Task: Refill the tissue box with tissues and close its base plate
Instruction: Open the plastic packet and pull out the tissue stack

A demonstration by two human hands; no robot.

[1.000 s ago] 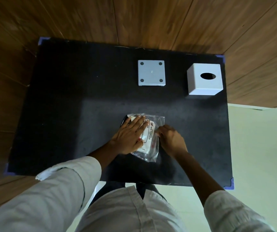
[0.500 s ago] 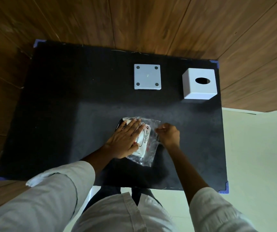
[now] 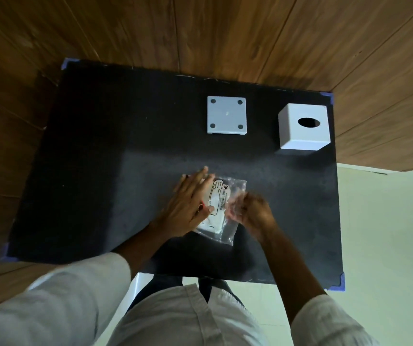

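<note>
Stage: early. We press our left hand (image 3: 188,206), fingers spread, on the clear plastic tissue packet (image 3: 221,208); right hand (image 3: 250,212) fingers pinch its edge. White cube tissue box (image 3: 303,128) and grey square base plate (image 3: 226,115) lie apart, unfilled, on the black desk (image 3: 100,171).

Dim overall; a brighter patch falls across the black surface (image 3: 288,196); the right hand (image 3: 253,212) is motion-blurred; wide-angle bending at the edges.

— Where are our hands?
— Our left hand (image 3: 190,205) lies flat, fingers spread, palm down.
— And the other?
— Our right hand (image 3: 251,211) is curled, fingertips pinched together, blurred.
</note>
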